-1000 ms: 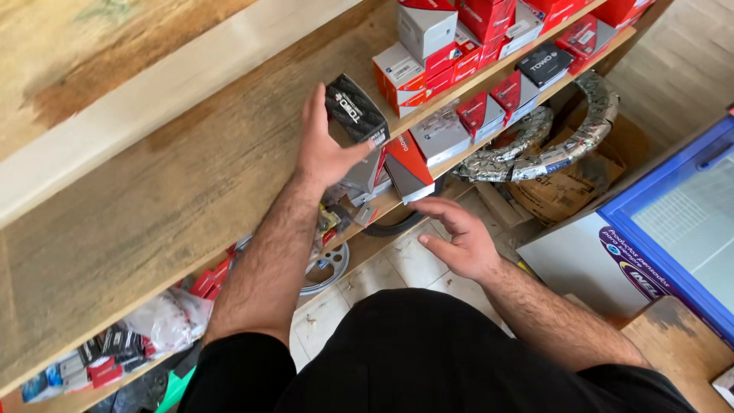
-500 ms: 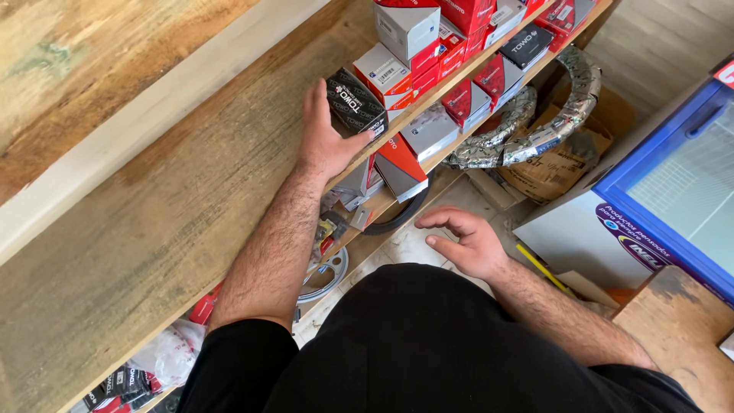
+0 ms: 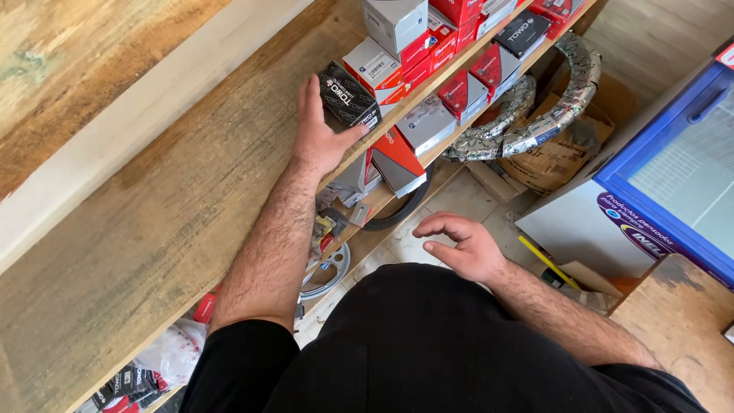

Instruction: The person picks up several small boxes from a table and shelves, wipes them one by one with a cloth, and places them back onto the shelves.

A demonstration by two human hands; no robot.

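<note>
Left hand [image 3: 319, 138] in the head view clasps the black box [image 3: 348, 97], thumb along its near side and fingers flat on its far face, at the end of the row of red and white boxes [image 3: 397, 65] on the wooden shelf [image 3: 176, 222]. Right hand [image 3: 464, 245] hangs loosely curled and empty over the tiled floor [image 3: 440, 203]. Best to keep the box square and snug against its neighbour, well back from the shelf's front edge.

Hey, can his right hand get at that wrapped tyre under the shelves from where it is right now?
Probably yes. The right hand hangs open and empty over the floor, and the foil-wrapped tyre lies beyond it with nothing visibly between them, though he would likely have to lean forward.
</note>
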